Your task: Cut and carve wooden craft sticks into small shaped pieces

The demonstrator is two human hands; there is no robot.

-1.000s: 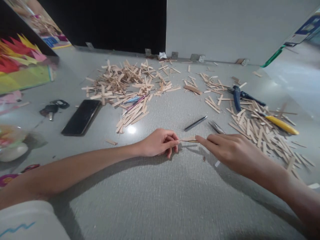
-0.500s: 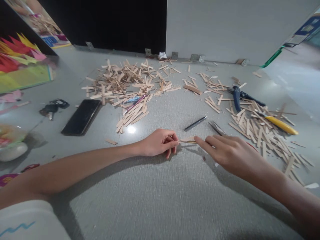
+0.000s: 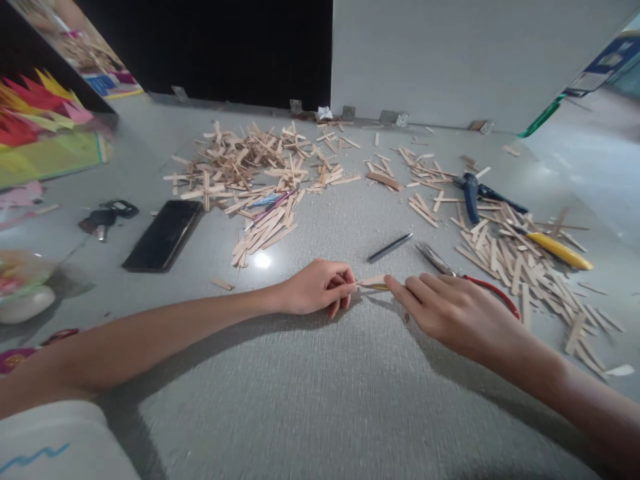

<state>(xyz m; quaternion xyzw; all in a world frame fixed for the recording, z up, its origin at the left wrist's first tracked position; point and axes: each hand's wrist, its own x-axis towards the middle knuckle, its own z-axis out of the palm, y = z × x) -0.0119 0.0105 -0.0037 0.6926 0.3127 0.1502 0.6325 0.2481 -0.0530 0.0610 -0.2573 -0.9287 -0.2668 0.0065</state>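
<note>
Your left hand (image 3: 320, 287) is closed in a pinch, thumb and fingertips gripping the left end of a thin wooden stick (image 3: 373, 281) just above the grey table (image 3: 250, 413). The stick lies roughly level in the gap between your two hands, in front of you and a little right of centre. Your right hand (image 3: 445, 313) comes in palm down, its index finger stretched out to the stick's right end and the other fingers curled; you have a narrow yellowish strip (image 3: 377, 288) showing just under the stick there, but what those curled fingers grasp is hidden, so I cannot tell. Just beyond the stick you have a dark pen (image 3: 390, 247) lying at a slant, and red-handled pliers (image 3: 436, 259) sit partly behind your right hand. Further right, a blue-handled tool (image 3: 471, 198) and a yellow-handled tool (image 3: 560, 250) rest at a loose spread of sticks (image 3: 520, 273). Ahead of your left hand is a larger heap of sticks (image 3: 245, 157), with a black phone (image 3: 163, 235) to its near left and keys (image 3: 100, 219) beside the phone.
</note>
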